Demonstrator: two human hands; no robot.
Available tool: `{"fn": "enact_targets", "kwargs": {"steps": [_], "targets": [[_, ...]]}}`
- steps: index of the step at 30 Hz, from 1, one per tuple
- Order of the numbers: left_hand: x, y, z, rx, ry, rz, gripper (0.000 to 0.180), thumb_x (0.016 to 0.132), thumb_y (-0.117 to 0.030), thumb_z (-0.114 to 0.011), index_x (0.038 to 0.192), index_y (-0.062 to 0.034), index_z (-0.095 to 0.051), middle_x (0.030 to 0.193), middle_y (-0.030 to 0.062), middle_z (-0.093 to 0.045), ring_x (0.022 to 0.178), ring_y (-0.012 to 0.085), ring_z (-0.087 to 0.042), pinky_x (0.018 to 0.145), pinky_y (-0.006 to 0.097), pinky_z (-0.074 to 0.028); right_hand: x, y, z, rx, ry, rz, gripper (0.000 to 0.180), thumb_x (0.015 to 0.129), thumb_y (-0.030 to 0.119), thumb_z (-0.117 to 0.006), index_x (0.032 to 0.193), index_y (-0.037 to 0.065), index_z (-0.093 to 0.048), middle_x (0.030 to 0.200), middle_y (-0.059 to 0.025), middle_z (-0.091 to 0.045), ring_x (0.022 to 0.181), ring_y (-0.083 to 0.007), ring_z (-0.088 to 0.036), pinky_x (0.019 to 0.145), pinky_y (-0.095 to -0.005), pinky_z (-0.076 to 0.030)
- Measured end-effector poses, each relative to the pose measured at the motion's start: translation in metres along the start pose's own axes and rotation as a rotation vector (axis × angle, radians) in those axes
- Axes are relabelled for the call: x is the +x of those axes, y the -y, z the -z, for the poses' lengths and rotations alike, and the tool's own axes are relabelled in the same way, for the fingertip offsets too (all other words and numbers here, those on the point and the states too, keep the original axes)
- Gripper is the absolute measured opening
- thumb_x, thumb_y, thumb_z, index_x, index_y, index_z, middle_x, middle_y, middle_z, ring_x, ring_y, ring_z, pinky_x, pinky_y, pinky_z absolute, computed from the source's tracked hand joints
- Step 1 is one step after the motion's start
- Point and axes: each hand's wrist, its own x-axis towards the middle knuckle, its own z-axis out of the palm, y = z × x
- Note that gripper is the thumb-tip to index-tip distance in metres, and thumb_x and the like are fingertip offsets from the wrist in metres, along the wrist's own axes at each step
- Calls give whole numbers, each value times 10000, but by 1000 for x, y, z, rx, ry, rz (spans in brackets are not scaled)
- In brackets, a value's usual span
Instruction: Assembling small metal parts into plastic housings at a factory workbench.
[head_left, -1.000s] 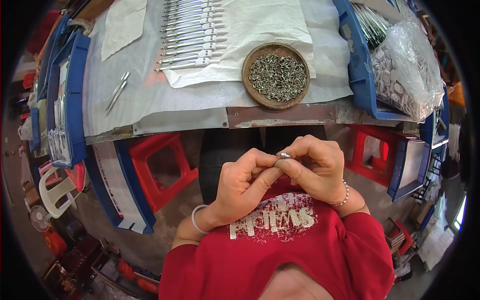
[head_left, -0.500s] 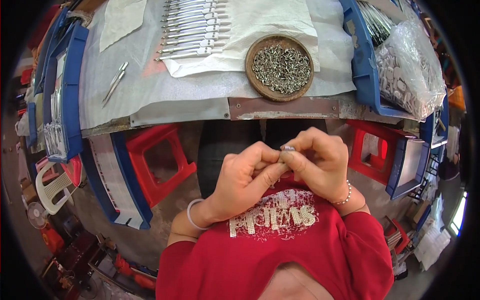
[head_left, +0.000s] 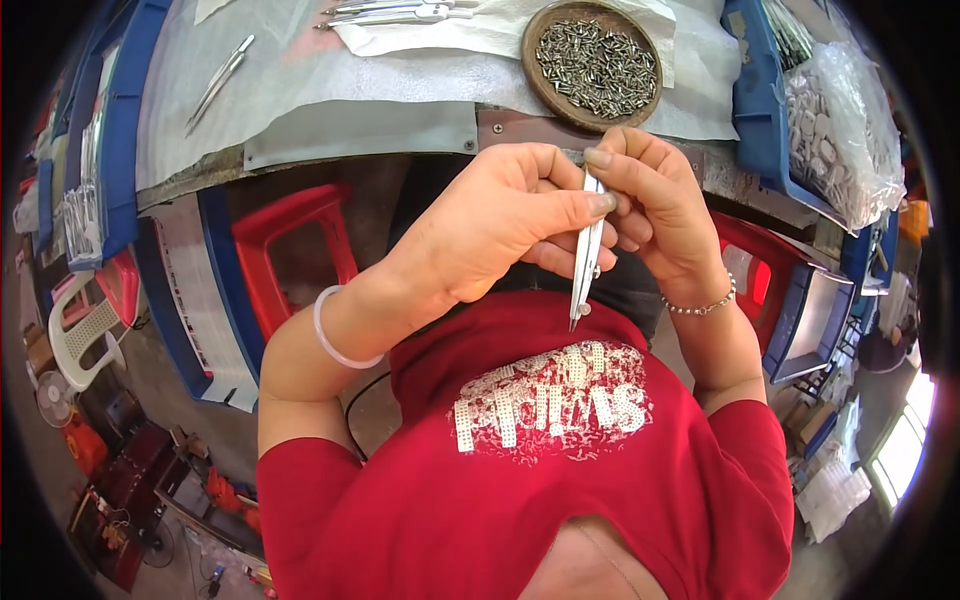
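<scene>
One metal tool (head_left: 586, 250), pinched near its top by both the left hand (head_left: 500, 225) and right hand (head_left: 655, 205), hangs down over the red shirt (head_left: 560, 450). One round bowl (head_left: 592, 62) of screws sits on the table (head_left: 350, 90) just beyond.

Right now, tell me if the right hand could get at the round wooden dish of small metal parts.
Probably yes. The right hand sits just below the wooden dish at the table edge, with nothing between them. But it shares a grip on the metal tool with the left hand, so it would have to let go first.
</scene>
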Motion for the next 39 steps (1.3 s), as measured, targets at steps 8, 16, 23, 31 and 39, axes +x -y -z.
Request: {"fn": "enact_targets", "kwargs": {"steps": [8,16,23,31,39], "targets": [[-6,-5,8,21,-4,41,124,869,-112,-587,890,-2,-535,831,160,-642,716,232,-671,620,287,-573,2,-9,-10,5,-38,4,149,840,139,-623,756,53,-535,563,12,-495,357,-27,-351,323,-181,-248],[-9,-23,-7,171,-16,1,112,885,-103,-553,893,2,-514,837,148,-632,699,206,-658,604,269,-556,-2,1,-21,-9,-67,176,137,848,139,-600,748,57,-557,582,9,-534,422,-39,-435,364,-166,-305],[3,14,-34,-41,-188,-104,380,954,-398,-321,999,-57,-482,562,43,-514,353,138,-458,304,223,-357,-32,20,-15,118,70,234,150,866,95,-584,771,18,-498,645,-27,-577,508,-64,-539,444,-208,-430],[1,29,-49,-129,209,34,339,946,-315,-444,949,17,-513,554,51,-458,386,51,-290,382,208,-233,-99,72,57,-797,-165,801,207,765,67,-683,951,23,-604,875,-80,-611,773,-148,-607,680,-258,-480],[14,25,-55,10,183,112,330,929,-329,-461,913,-8,-534,512,34,-419,374,55,-272,371,219,-224,-128,171,157,-1700,-864,1051,99,818,126,-571,894,63,-569,785,-120,-600,812,-291,-575,914,-429,-373]]}}
